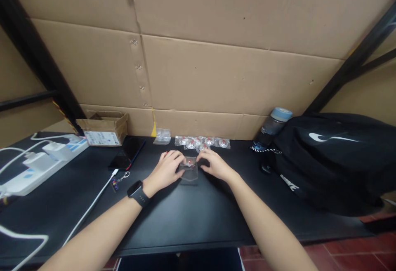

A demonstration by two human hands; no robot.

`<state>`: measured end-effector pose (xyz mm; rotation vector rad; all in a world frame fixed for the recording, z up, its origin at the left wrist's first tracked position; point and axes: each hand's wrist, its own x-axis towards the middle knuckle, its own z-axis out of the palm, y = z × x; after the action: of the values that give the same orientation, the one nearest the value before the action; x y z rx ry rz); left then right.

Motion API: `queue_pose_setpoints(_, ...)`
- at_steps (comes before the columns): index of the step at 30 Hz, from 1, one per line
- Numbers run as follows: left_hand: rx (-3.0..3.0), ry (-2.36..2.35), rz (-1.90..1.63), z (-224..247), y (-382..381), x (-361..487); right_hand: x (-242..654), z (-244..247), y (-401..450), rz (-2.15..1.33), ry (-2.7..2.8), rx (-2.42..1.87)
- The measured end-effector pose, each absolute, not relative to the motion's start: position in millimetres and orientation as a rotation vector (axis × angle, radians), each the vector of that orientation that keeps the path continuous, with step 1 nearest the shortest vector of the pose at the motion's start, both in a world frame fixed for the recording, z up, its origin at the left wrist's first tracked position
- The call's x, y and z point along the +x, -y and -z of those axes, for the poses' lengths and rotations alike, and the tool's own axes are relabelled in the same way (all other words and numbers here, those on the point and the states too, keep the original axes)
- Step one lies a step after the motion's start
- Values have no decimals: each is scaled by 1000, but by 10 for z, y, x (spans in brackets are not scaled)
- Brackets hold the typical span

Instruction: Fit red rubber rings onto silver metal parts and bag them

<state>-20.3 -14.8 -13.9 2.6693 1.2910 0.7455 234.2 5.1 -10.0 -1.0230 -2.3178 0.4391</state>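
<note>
Between my two hands, over the middle of the black table, is a small clear plastic packet point(189, 171) with a red spot near its top. My left hand point(167, 168), with a dark watch on the wrist, grips the packet's left side between thumb and fingers. At the packet's upper right edge, the bent fingertips of my right hand point(213, 163) touch or nearly touch it; its thumb is apart from the fingers. Several clear packets with red centres point(209, 141) lie just beyond my hands, beside a clear plastic piece point(162, 136).
On the left are a power strip point(37, 172) with white cables, an open cardboard box point(107, 130), a phone point(127, 154) and a keychain point(115, 184). A bottle point(268, 130) and black bag point(334, 159) stand right. A cardboard wall point(216, 73) closes the back.
</note>
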Motion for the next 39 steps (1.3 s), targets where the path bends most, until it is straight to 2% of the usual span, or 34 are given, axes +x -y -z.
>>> queue_pose_setpoints(9, 2569, -1349, -766, 211, 31, -297, 2249, 170, -27, -401, 2303, -1029)
queue_pose_setpoints(16, 2369, -1607, -785, 283, 31, -181, 2259, 230, -91, -324, 2175, -1189)
queue_pose_setpoints(22, 2549, -1330, -817, 257, 74, -115, 2179, 135, 4, -260, 2385, -947)
queue_pose_setpoints(31, 2575, -1246, -771, 266, 78, -133, 2169, 151, 16, -313, 2370, -1223)
queue_pose_setpoints(39, 2455, -1402, -898, 272, 60, -126, 2219, 127, -2, -531, 2163, -1301)
